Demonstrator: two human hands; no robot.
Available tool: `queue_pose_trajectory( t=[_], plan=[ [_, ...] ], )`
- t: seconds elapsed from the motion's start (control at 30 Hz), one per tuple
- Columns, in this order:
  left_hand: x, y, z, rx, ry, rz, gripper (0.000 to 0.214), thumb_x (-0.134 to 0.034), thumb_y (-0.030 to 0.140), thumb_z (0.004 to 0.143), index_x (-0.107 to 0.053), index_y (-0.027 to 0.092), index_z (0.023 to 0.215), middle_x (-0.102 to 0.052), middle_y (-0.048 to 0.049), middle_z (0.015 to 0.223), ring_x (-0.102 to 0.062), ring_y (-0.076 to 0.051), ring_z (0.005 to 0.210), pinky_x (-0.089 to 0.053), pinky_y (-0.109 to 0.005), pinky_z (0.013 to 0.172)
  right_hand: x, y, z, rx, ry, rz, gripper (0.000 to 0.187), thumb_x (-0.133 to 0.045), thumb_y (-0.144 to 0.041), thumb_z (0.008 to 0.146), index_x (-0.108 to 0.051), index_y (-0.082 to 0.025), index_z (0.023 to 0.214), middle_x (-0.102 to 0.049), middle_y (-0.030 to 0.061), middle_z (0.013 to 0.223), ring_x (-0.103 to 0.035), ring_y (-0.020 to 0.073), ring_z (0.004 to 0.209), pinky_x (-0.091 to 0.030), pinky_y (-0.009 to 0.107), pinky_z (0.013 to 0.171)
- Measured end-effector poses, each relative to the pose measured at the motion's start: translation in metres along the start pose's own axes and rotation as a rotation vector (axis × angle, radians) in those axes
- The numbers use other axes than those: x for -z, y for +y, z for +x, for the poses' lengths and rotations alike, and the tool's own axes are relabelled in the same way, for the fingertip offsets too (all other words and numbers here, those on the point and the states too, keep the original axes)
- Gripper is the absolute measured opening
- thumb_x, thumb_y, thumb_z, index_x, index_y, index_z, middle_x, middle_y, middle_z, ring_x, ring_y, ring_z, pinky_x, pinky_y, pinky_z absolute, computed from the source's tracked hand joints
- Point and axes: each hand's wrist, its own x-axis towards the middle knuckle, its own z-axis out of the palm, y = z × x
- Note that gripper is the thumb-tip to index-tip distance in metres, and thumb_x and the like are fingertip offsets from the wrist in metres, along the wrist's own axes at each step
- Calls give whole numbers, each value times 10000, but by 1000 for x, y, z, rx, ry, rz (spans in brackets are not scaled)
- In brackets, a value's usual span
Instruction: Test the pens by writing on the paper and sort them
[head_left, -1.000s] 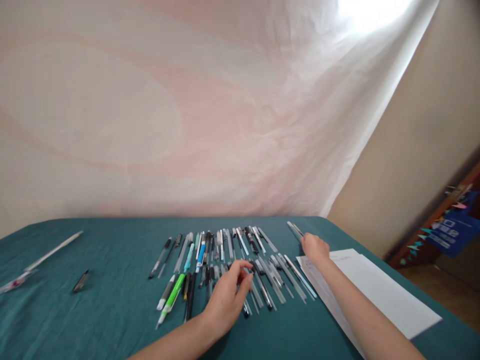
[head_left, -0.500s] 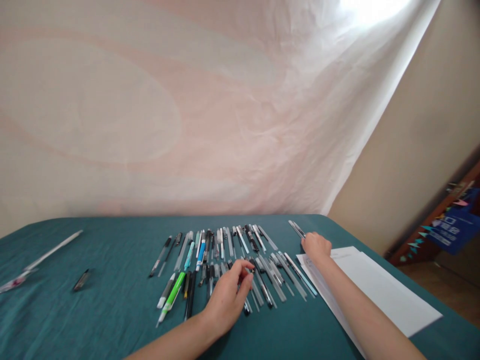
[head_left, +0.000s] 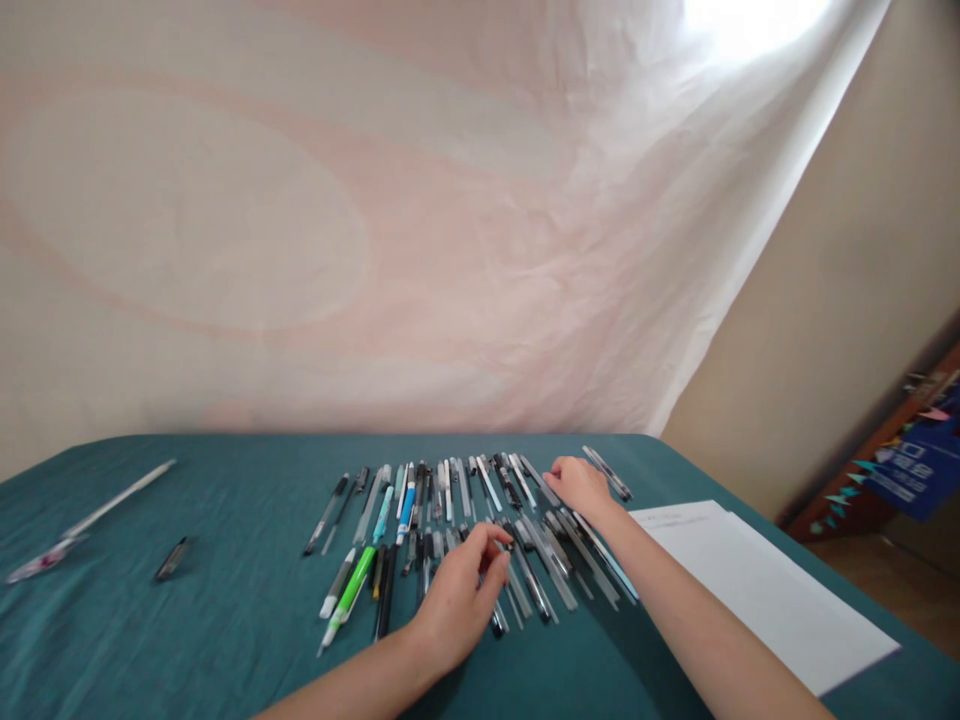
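Observation:
My left hand (head_left: 463, 582) hovers over the front row of pens with its fingers curled and thumb near the index finger. A small dark thing shows at its fingertips; whether it is held or lies behind them I cannot tell. At the right end of the back row, my right hand (head_left: 581, 487) has bunched fingers at the lower end of a clear grey pen (head_left: 534, 473). What its fingertips grip is hidden. To the right of that hand lie clear pens with dark ends (head_left: 607, 473), apart from the rows. A bright green pen (head_left: 351, 592) rests at the front left.
White paper sheets (head_left: 757, 590) lie on the right of the green-covered table (head_left: 247, 640). On the left are a short dark pen piece (head_left: 172, 559) and a long white stick-like thing (head_left: 124, 497). A pale curtain (head_left: 450, 250) hangs behind the table.
My right hand has let go of the pen at the far right and moved left to the end of the back row. My left hand has stayed almost still.

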Motion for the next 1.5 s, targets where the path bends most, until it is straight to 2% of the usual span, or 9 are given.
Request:
queue_pose_trajectory(
  t=[0.17,0.37,0.7,0.87,1.03,1.1,1.17,1.3,1.5],
  plan=[
    [-1,-4,-1,-22,3,1,192,-351,307,869,-478,198,962,-549,5,728,-509,-132,682,-355,-239,641,-7,-20,5,49,-48,21,283,-510,-300,751,-609,-199,996,-647,113,974,-597,233,917,-413,300,719],
    [0,-3,-2,-21,-5,-18,184,-356,310,867,-484,204,947,-548,8,736,-503,-128,677,-354,-236,634,-14,-15,18,15,-99,38,264,-527,-227,698,-619,-153,934,-644,153,961,-608,254,884,-417,300,671],
    [1,-4,0,30,24,-177,178,-406,305,840,-500,187,933,-545,-6,748,-508,-139,702,-385,-250,651,6,-5,27,53,-120,235,30,-576,-142,556,-601,-125,561,-654,116,670,-607,214,716,-373,237,572],
    [7,-5,14,135,82,-429,207,-461,314,807,-511,156,930,-530,-15,750,-503,-128,660,-411,-252,630,32,-20,0,171,-174,483,92,-529,-198,633,-567,-153,562,-571,10,528,-527,124,544,-344,193,478],
    [16,3,17,227,80,-609,393,-600,365,723,-507,154,1041,-545,-59,936,-518,-139,767,-401,-248,669,50,-54,-57,338,-416,789,203,-502,-338,723,-584,-163,783,-520,-45,550,-395,50,375,-321,165,378],
    [17,8,15,222,36,-682,431,-613,383,716,-504,158,1068,-548,-75,988,-520,-157,840,-394,-251,694,55,-65,-78,391,-599,1120,186,-544,-326,711,-564,-151,772,-469,-59,522,-346,32,344,-273,152,347],
    [17,13,12,205,43,-745,416,-618,385,718,-518,150,1047,-565,-77,970,-524,-162,853,-389,-260,725,58,-73,-93,412,-658,1315,147,-566,-286,705,-560,-146,749,-460,-63,536,-321,15,337,-246,146,340],
    [16,17,11,179,122,-831,366,-659,353,690,-550,140,967,-591,-66,908,-545,-164,838,-377,-284,794,61,-77,-103,419,-644,1375,99,-571,-237,709,-569,-138,704,-433,-74,519,-321,10,349,-236,147,349],
    [20,19,12,175,90,-908,272,-645,344,704,-585,119,846,-604,-39,756,-563,-144,707,-399,-275,720,60,-79,-103,453,-659,1339,147,-574,-278,733,-578,-132,725,-426,-74,517,-333,18,365,-241,159,362]
  ],
)
